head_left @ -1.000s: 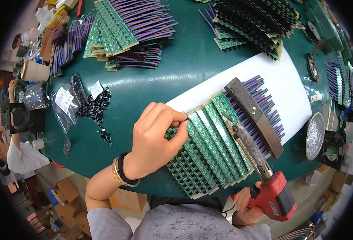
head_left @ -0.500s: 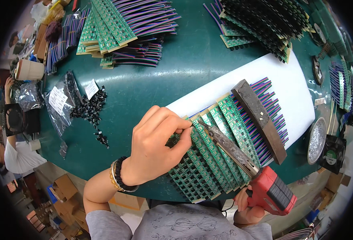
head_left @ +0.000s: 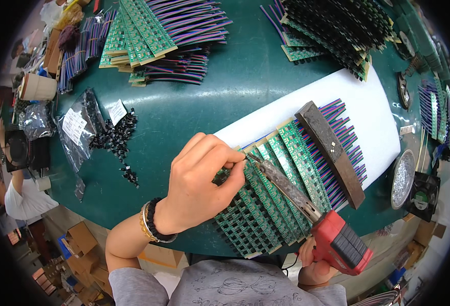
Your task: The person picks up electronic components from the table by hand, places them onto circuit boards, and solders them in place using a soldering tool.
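I see my left grip (head_left: 202, 181) pinched together, overlapping boards (head_left: 265, 206) uncountable at its four o'clock; right grip (head_left: 315, 265) clamps one iron (head_left: 337, 239).

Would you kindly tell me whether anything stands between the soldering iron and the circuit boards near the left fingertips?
Nothing visible does. The soldering iron, in the right hand, has its tip beside the left hand, over the circuit boards; contact is too small to tell. The dark bar lies off to the right, across the wires.
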Demonstrator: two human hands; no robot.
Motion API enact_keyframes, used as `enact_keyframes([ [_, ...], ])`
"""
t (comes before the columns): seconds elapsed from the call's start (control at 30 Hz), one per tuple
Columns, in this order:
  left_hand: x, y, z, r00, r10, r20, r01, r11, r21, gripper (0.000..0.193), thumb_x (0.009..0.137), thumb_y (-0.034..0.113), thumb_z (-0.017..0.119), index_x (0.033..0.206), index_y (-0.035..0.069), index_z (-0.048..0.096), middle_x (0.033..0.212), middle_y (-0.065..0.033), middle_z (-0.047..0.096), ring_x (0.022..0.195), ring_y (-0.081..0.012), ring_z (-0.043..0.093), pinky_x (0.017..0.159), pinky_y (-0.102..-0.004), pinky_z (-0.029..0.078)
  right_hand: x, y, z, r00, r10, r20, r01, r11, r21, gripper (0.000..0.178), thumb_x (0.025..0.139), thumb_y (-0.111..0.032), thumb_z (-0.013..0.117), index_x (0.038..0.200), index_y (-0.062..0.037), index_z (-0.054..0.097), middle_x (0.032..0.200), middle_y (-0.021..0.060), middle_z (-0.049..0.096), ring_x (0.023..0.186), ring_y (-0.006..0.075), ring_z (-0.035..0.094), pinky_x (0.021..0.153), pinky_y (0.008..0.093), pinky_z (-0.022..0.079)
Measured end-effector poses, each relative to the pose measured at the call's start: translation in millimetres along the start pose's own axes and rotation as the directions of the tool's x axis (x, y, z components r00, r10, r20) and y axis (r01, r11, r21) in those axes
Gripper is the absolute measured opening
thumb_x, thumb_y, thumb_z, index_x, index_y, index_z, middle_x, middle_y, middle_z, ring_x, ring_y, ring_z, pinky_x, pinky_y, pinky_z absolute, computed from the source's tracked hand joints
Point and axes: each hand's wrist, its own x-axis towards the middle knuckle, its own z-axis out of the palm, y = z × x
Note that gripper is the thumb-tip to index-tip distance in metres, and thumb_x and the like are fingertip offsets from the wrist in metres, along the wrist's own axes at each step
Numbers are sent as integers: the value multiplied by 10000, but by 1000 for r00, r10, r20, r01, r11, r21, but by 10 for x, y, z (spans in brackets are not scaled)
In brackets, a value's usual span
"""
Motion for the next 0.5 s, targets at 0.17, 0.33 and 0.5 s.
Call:
enact_keyframes([
  [0.17,0,-4,-7,1000,11,-3,-11,1000,1,163,683,-65,718,774,36,627,725,-65,572,655,-233,557,572,-338,446,-29,21,-43,1000,-14,27,14,1000,-8,761,791,-565,736,1074,99,492,559,48,516,412,149,483,413,285,432],
  [0.33,-1,1,-7,1000,6,-6,-6,1000,-4,165,680,-65,719,769,37,624,725,-63,574,653,-233,558,572,-339,447,13,-5,-46,995,-97,35,101,987,-129,663,811,-562,729,923,59,525,537,50,516,417,148,491,408,282,421],
  [0.5,8,4,-10,1000,8,7,-9,1000,10,170,677,-63,722,774,39,626,727,-61,578,655,-229,566,570,-333,452,27,-26,-30,983,-157,91,163,985,-59,615,873,-518,695,929,72,529,526,63,510,415,157,480,405,285,405],
])
